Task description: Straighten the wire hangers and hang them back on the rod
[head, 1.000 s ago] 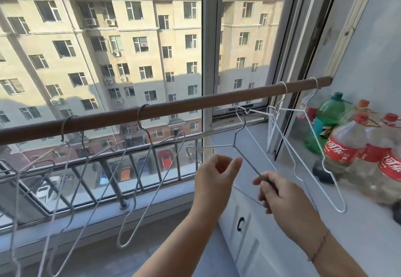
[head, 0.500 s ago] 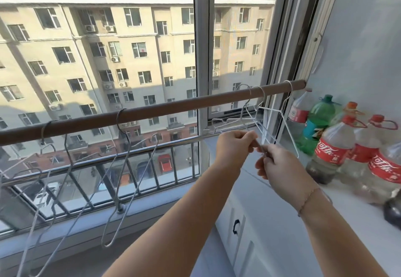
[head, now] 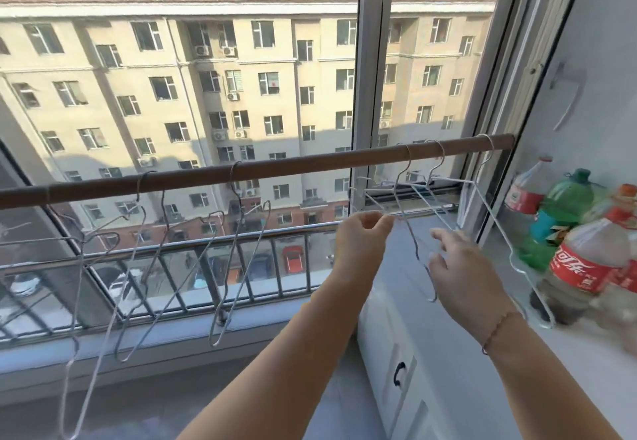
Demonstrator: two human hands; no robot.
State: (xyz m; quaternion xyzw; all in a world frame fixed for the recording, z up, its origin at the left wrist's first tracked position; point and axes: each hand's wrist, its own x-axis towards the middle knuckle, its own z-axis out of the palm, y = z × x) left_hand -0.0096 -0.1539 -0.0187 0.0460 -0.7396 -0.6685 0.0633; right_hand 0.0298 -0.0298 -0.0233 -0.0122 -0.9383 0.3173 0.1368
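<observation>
- The bent wire hanger (head: 415,246) appears hooked over the rod (head: 310,163), right of centre. Its thin wire is probably light, springy and slippery.
- The left hand (head: 365,236) has its grip pinched on the wire. The right hand (head: 458,267) is unclenched beside the lower loop.
- 2 neighbouring hangers (head: 496,219) crowd it, and Coca-Cola bottles (head: 582,267) stand near on the bench (head: 586,363).

Motion blur smears the right hand (head: 462,267); its fingers look loosely spread, but whether they touch the thin wire hanger (head: 418,257) beside them cannot be told. The left hand (head: 360,236) covers the bit of wire it pinches. The leftmost hangers (head: 80,301) run off the bottom edge. The bottles (head: 586,267) are blurred and cut by the right edge.
</observation>
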